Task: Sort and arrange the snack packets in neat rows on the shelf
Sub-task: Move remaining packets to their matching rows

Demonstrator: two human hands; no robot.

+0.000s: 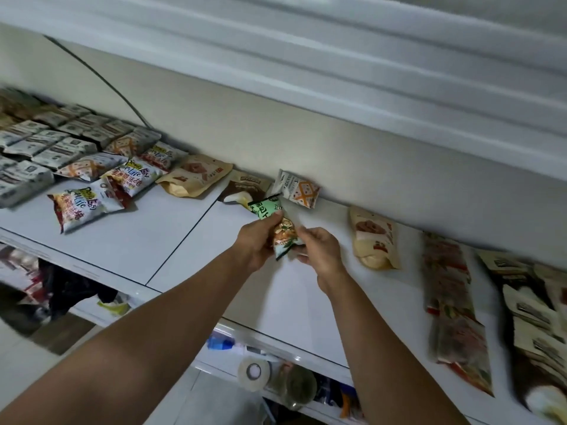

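We hold the green packet (pixel 277 231) in both hands over the white shelf (pixel 190 259), roughly midway between its front edge and the back wall. Our left hand (pixel 256 242) grips its upper half, thumb pressed on the green top; our right hand (pixel 322 251) pinches the lower end from the other side.

At 1 o'clock from it, a white packet with an orange cross (pixel 299 188) leans against the wall. At 11 o'clock lies a brown packet (pixel 245 187), and beyond that, at 10 o'clock, a tan pouch (pixel 196 176).

Further out at 9 to 10 o'clock, the colourful lettered packets (pixel 89 207) lie in a slanting line, with the grey-white packets (pixel 46 148) behind them in close rows.

At 3 o'clock a beige pouch (pixel 374 240) lies near the wall. At 4 o'clock is a long line of patterned packets (pixel 454 302), blurred.
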